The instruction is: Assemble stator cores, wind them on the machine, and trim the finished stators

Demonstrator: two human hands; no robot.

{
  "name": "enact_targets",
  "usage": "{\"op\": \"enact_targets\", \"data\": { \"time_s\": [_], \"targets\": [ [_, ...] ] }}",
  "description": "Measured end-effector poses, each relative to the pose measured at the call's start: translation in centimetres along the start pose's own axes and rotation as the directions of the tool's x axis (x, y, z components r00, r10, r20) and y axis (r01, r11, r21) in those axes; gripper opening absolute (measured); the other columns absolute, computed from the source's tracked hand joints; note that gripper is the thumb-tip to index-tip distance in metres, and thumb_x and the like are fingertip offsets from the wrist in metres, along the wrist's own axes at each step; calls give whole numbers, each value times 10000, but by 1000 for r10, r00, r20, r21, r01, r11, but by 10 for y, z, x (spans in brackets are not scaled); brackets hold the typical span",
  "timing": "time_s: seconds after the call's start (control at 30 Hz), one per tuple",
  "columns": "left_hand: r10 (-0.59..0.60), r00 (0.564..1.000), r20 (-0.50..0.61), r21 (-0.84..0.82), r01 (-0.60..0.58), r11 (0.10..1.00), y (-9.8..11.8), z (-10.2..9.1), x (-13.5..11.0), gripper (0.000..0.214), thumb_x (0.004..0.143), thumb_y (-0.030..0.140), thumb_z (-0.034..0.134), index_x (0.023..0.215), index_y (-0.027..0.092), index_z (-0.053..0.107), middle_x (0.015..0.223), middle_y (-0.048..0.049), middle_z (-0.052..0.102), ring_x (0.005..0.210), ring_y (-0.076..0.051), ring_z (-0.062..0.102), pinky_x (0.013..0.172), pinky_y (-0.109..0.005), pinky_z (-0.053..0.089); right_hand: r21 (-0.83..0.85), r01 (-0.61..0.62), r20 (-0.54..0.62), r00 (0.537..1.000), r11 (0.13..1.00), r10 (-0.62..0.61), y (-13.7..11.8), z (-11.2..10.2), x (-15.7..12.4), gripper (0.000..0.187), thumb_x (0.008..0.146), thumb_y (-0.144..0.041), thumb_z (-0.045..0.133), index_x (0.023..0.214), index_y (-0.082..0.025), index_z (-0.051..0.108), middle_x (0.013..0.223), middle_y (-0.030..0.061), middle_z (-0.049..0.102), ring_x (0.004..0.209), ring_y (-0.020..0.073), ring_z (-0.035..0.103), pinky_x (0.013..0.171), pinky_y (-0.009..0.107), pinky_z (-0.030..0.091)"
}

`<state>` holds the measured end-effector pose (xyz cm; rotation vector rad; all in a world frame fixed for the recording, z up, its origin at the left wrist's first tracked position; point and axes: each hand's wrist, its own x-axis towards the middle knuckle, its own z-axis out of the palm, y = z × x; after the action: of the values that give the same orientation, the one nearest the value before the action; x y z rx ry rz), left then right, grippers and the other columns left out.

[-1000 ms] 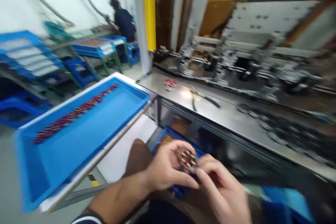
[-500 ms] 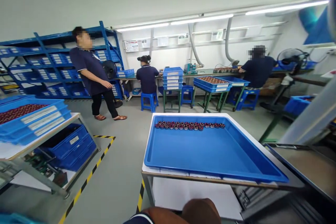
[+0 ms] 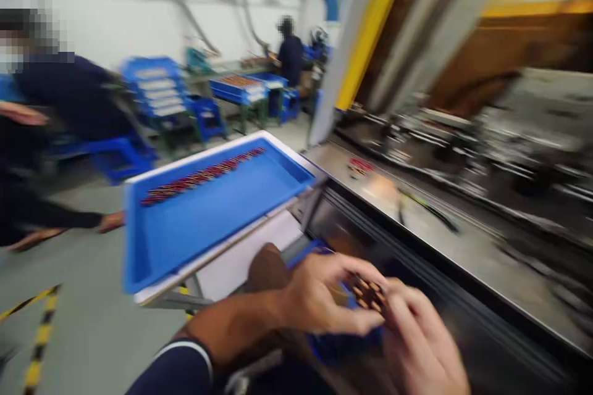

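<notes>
Low in the head view, a small round motor stator (image 3: 369,294) shows copper-coloured coils around a dark core. My left hand (image 3: 319,290) has its thumb and fingers curved round one side of it. From the other side, the fingers of my right hand (image 3: 419,336) are closed on the same stator. Both hands are in front of the machine's edge, to the right of a large blue tray (image 3: 208,222). Along the tray's far side lies a row of small dark-red parts (image 3: 204,176), blurred by motion.
A metal machine bed (image 3: 417,210) runs along the right, with several small red parts (image 3: 360,165) and a dark tool (image 3: 430,210) on it. A yellow post (image 3: 365,43) rises behind. People (image 3: 69,99) and stacked blue trays (image 3: 155,86) are at the left and back.
My view has swung right and down, bringing the machine in. Both hands have come into view, holding the stator. The blue tray now appears further left.
</notes>
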<state>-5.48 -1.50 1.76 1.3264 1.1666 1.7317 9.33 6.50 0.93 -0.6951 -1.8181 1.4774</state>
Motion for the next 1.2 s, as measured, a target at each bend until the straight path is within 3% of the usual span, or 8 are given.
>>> {"op": "enact_targets", "data": {
  "time_s": [0.17,0.27,0.37,0.43,0.73,0.87,0.97,1.2],
  "targets": [
    [229,972,41,125,-233,964,-2,-6,19,477,679,37,760,1118,199,668,1080,-88,751,985,-208,718,891,-303,578,124,199,-128,975,972,-183,-8,-6,-9,151,938,-356,604,1043,-259,556,1042,68,572,974,222,571,858,382,490],
    [225,970,90,160,-237,958,0,-5,20,459,691,51,758,1115,197,661,1087,-99,753,992,-224,724,892,-326,589,34,301,-115,949,953,-295,-17,-9,-4,311,845,-315,738,1102,-257,573,1080,75,555,1005,234,554,895,404,467],
    [211,972,108,200,-229,953,1,-1,17,456,697,65,762,1121,201,660,1084,-102,756,990,-236,728,897,-342,592,-2,341,-103,935,940,-339,-25,-11,-1,166,867,-227,711,1009,-240,625,1021,66,565,962,213,555,851,375,473],
    [197,974,112,225,-217,950,1,-2,15,469,698,57,761,1132,206,659,1082,-98,755,994,-238,727,903,-347,591,3,340,-116,934,941,-337,-27,-10,1,62,901,-168,657,918,-226,644,947,46,563,890,179,552,792,330,468],
    [134,989,68,129,-142,981,2,-1,11,536,678,6,766,1156,221,655,1111,-69,741,1005,-205,719,885,-284,598,319,129,-216,974,939,-60,-14,0,4,159,955,-230,617,799,-200,602,823,2,525,779,128,504,709,260,424],
    [96,994,49,39,-98,994,0,3,14,528,686,-26,750,1140,228,657,1115,-46,739,1011,-171,717,897,-238,583,370,188,-212,971,910,-114,-7,-6,-1,49,930,-258,658,911,-216,640,886,8,552,842,133,531,761,257,447],
    [87,994,64,31,-89,996,1,6,17,537,685,-35,748,1142,231,658,1100,-33,744,993,-155,719,882,-217,580,332,197,-150,977,922,-154,-5,-11,-8,157,860,-294,742,966,-217,655,901,14,576,868,146,552,794,264,464],
    [48,995,90,28,-51,998,2,11,21,534,683,-31,759,1133,242,667,1099,-19,752,988,-144,724,883,-198,576,174,237,-212,957,956,-199,-7,-18,-14,110,914,-194,667,804,-202,655,756,-8,606,727,120,565,676,249,453]
  ]
}}
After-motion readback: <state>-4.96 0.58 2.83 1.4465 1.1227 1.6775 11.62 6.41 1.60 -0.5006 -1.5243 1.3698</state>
